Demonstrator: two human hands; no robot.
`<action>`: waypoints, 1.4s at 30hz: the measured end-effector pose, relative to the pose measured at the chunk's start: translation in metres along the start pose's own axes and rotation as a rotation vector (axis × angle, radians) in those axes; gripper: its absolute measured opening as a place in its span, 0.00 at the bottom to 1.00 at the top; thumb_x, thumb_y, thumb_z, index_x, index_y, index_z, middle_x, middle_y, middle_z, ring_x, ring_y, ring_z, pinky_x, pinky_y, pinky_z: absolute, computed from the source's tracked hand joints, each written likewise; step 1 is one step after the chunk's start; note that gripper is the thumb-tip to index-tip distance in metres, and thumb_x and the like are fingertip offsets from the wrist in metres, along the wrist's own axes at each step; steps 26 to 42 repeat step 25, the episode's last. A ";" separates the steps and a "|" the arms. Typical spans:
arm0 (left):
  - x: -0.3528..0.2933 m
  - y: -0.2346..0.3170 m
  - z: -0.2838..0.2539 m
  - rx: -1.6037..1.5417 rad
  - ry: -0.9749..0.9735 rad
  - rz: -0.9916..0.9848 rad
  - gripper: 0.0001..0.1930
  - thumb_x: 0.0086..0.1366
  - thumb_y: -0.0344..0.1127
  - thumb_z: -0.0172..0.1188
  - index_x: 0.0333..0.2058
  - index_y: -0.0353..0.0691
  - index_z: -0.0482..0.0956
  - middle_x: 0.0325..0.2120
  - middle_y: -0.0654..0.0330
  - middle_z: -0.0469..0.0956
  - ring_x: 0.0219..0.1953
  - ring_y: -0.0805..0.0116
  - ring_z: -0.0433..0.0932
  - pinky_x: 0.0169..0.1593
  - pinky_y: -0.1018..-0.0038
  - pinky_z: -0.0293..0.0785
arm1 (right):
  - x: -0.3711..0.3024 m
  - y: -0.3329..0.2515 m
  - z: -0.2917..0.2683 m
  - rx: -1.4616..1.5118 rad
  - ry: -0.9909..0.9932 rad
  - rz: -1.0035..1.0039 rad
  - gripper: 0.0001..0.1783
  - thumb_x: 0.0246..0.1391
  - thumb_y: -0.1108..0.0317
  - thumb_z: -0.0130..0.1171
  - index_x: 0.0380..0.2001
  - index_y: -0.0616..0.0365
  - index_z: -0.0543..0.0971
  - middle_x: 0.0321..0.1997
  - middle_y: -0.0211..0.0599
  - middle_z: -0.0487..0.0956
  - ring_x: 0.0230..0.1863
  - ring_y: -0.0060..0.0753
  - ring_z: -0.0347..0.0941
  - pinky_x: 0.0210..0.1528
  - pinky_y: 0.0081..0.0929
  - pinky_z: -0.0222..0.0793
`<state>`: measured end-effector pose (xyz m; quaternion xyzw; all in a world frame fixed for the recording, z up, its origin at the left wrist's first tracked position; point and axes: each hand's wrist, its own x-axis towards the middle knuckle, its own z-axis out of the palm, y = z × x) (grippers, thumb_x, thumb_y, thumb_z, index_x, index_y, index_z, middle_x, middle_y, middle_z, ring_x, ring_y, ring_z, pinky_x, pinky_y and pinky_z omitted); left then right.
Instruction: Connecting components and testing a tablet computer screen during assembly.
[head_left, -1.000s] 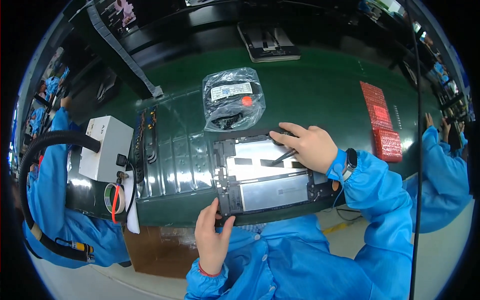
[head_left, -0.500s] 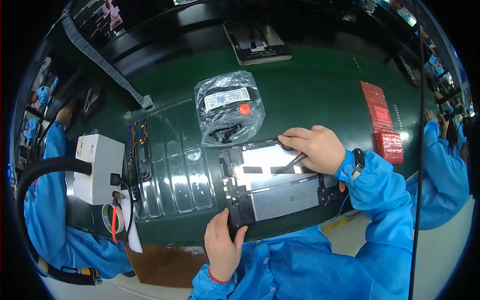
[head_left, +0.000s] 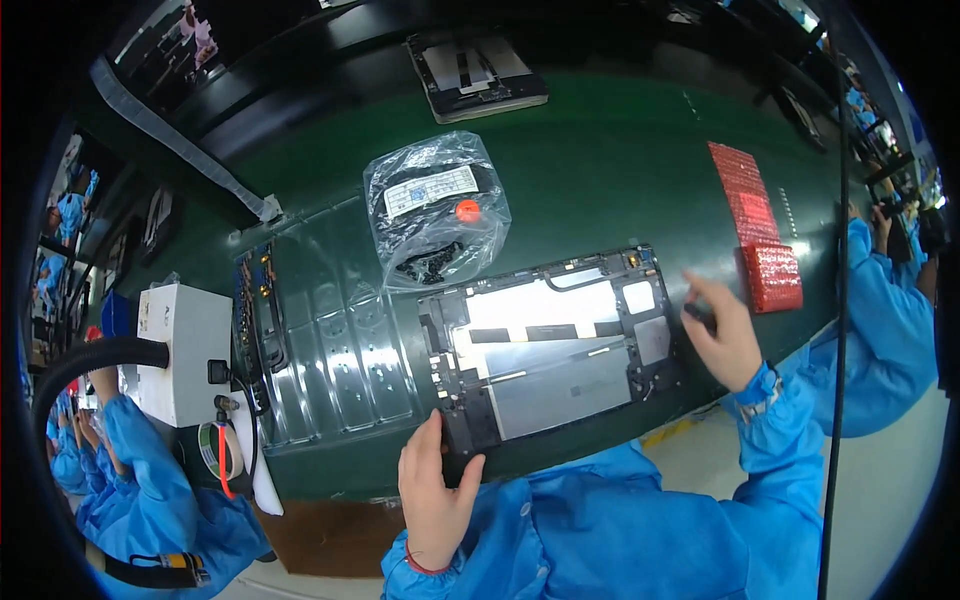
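Note:
An opened tablet [head_left: 560,400] lies on the green bench in front of me, its silver plates, black strips and small boards exposed. My left hand [head_left: 435,495] grips its near left corner between thumb and fingers. Just off the tablet's right edge is my right hand [head_left: 728,340], index finger stretched forward. A short dark piece of the tweezers [head_left: 700,318] shows between its thumb and fingers; the rest is hidden. Beyond the tablet sits a clear plastic bag [head_left: 440,210] with black parts, a white label and an orange round sticker.
A clear moulded tray [head_left: 340,340] lies left of the tablet, with circuit boards [head_left: 262,320] at its left side. Further left stand a white box [head_left: 185,350] with a black hose and a tape roll [head_left: 215,450]. Red bubble wrap [head_left: 770,275] lies right; stacked tablets [head_left: 480,95] sit far back.
My right hand has moved off the tablet to the right with the tweezers, uncovering its far right corner. My left hand keeps its grip on the near corner. The view has shifted slightly.

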<state>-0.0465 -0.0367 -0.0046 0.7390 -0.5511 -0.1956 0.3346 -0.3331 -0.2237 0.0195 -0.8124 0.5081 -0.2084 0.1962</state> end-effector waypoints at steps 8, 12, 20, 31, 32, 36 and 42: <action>-0.014 0.011 0.004 -0.217 -0.060 -0.041 0.29 0.50 0.23 0.62 0.52 0.32 0.64 0.46 0.51 0.65 0.45 0.61 0.71 0.43 0.70 0.72 | -0.052 0.013 0.011 1.154 -0.159 0.336 0.26 0.53 0.69 0.50 0.56 0.57 0.62 0.31 0.29 0.72 0.20 0.21 0.63 0.26 0.20 0.60; -0.024 0.027 0.016 -0.644 -0.062 -0.161 0.29 0.53 0.19 0.57 0.55 0.31 0.59 0.51 0.52 0.58 0.50 0.61 0.69 0.47 0.73 0.73 | -0.067 0.012 0.037 1.799 -0.029 0.496 0.16 0.56 0.68 0.47 0.49 0.53 0.66 0.23 0.22 0.69 0.10 0.13 0.47 0.19 0.17 0.48; -0.044 0.047 0.030 -0.782 -0.235 -0.123 0.33 0.53 0.21 0.57 0.58 0.34 0.54 0.52 0.54 0.54 0.51 0.60 0.68 0.50 0.70 0.70 | -0.089 -0.071 0.071 1.745 -0.037 0.675 0.06 0.56 0.68 0.50 0.38 0.51 0.69 0.20 0.24 0.66 0.13 0.15 0.52 0.21 0.19 0.52; -0.042 0.052 0.030 -0.550 -0.302 0.093 0.34 0.54 0.23 0.58 0.58 0.35 0.53 0.53 0.53 0.54 0.51 0.58 0.68 0.50 0.69 0.70 | -0.085 -0.072 0.062 1.794 -0.089 0.626 0.22 0.51 0.66 0.56 0.50 0.51 0.66 0.35 0.29 0.76 0.16 0.17 0.58 0.21 0.20 0.55; -0.042 0.052 0.030 -0.550 -0.302 0.093 0.34 0.54 0.23 0.58 0.58 0.35 0.53 0.53 0.53 0.54 0.51 0.58 0.68 0.50 0.69 0.70 | -0.085 -0.072 0.062 1.794 -0.089 0.626 0.22 0.51 0.66 0.56 0.50 0.51 0.66 0.35 0.29 0.76 0.16 0.17 0.58 0.21 0.20 0.55; -0.042 0.052 0.030 -0.550 -0.302 0.093 0.34 0.54 0.23 0.58 0.58 0.35 0.53 0.53 0.53 0.54 0.51 0.58 0.68 0.50 0.69 0.70 | -0.085 -0.072 0.062 1.794 -0.089 0.626 0.22 0.51 0.66 0.56 0.50 0.51 0.66 0.35 0.29 0.76 0.16 0.17 0.58 0.21 0.20 0.55; -0.042 0.052 0.030 -0.550 -0.302 0.093 0.34 0.54 0.23 0.58 0.58 0.35 0.53 0.53 0.53 0.54 0.51 0.58 0.68 0.50 0.69 0.70 | -0.085 -0.072 0.062 1.794 -0.089 0.626 0.22 0.51 0.66 0.56 0.50 0.51 0.66 0.35 0.29 0.76 0.16 0.17 0.58 0.21 0.20 0.55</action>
